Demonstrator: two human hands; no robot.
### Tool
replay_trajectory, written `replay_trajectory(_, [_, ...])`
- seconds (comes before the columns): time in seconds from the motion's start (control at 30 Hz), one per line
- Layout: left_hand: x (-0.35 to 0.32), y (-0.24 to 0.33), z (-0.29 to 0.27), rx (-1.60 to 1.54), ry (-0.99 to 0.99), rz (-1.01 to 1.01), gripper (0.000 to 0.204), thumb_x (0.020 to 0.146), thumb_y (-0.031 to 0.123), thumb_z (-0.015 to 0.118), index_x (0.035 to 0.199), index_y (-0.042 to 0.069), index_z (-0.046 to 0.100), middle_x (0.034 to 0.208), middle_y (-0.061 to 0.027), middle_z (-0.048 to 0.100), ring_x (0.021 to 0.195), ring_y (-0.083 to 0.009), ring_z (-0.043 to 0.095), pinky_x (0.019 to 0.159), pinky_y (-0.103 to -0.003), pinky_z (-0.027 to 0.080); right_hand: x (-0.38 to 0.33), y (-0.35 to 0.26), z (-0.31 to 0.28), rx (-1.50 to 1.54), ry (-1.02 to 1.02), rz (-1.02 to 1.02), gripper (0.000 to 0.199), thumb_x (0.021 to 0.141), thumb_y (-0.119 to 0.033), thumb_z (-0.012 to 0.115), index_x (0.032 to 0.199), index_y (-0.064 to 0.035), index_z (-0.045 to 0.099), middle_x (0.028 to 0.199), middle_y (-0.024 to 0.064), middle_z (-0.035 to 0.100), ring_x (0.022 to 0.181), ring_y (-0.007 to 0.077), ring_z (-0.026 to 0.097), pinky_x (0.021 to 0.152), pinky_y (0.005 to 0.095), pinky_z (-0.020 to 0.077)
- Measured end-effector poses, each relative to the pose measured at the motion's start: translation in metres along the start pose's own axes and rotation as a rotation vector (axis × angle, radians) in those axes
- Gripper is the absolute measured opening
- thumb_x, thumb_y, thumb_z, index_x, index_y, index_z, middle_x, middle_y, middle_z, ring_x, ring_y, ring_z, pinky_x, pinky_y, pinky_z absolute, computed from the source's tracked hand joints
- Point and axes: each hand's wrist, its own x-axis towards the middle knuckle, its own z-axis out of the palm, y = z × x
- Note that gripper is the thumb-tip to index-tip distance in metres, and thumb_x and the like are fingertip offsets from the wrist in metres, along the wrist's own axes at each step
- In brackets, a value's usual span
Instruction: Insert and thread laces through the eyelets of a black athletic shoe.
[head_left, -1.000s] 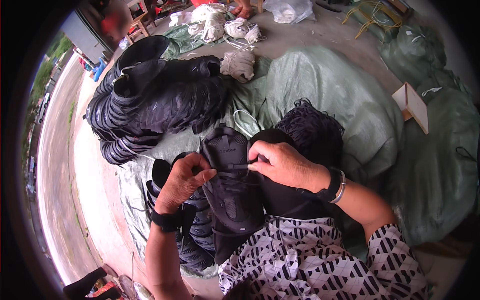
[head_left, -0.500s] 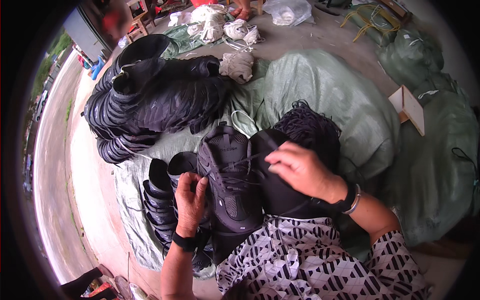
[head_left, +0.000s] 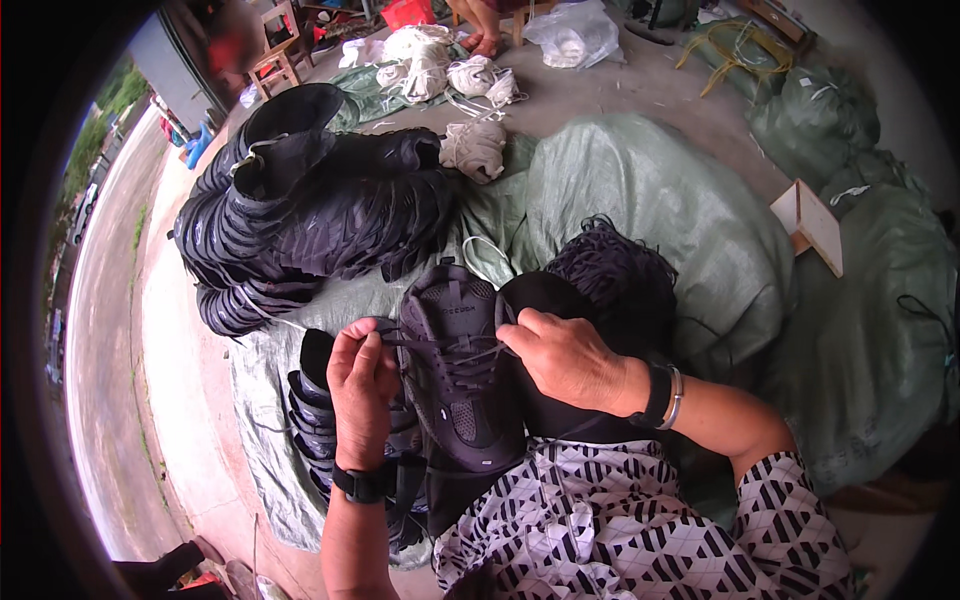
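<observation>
A black shoe upper rests on my lap with its toe toward me, and dark lacing crosses its front. A black shoelace runs across the top eyelets. At the shoe's left side my left hand is closed, pinching the lace between thumb and fingers. My right hand is closed at the right eyelet edge, its fingertips pinching the lace there. Just beyond my right hand lies a thick bunch of black laces.
Stacked black shoe uppers form a large pile at the far left. More uppers are stacked by my left forearm. Green woven sacks spread ahead and right. White cord bundles, a small wooden stand and another person's feet are farther off.
My right hand has moved left and down to the shoe's right eyelets. My left hand has risen slightly, and the lace now stretches across the shoe's upper part.
</observation>
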Motion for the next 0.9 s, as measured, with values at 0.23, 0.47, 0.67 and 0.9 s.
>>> replay_trajectory(0.23, [0.013,0.005,-0.009,-0.205,-0.01,-0.015,0.015,0.093,0.011,0.052,0.108,0.01,0.054,0.066,0.0045,0.047,0.047,-0.0016,0.03,0.042,-0.017,0.024,-0.001,0.01,-0.023,1.061,-0.286,0.55,0.014,0.079,-0.009,0.068,0.09,-0.0002,0.065,0.071,0.0072,0.062,0.067,0.0106,0.059,0.062,0.0242,0.0459])
replay_trajectory(0.47, [0.025,0.027,-0.048,-0.348,0.182,0.157,0.013,0.095,0.014,0.049,0.107,0.01,0.054,0.06,0.0059,0.039,0.046,-0.0028,0.027,0.043,-0.02,0.022,0.009,0.009,-0.012,0.49,0.163,0.231,0.01,0.083,-0.009,0.065,0.09,-0.0019,0.061,0.077,0.009,0.061,0.066,0.0158,0.063,0.056,0.0282,0.0485])
replay_trajectory(0.67, [0.016,0.032,-0.037,-0.141,0.033,0.262,0.017,0.094,0.011,0.05,0.11,0.007,0.055,0.064,0.0054,0.043,0.049,-0.0019,0.028,0.045,-0.018,0.024,0.021,-0.003,0.007,0.33,-0.196,0.236,0.023,0.081,-0.017,0.067,0.09,-0.0028,0.052,0.074,0.0122,0.061,0.067,0.0259,0.064,0.059,0.0344,0.0481])
replay_trajectory(0.9, [0.018,-0.01,-0.098,-0.132,0.179,0.146,0.016,0.093,0.012,0.052,0.109,0.008,0.055,0.063,0.0065,0.041,0.05,-0.0022,0.031,0.046,-0.019,0.027,0.009,0.04,-0.01,0.966,-0.404,0.578,0.009,0.082,-0.007,0.062,0.082,0.0018,0.063,0.063,0.0017,0.058,0.057,0.0056,0.055,0.053,0.0243,0.0441])
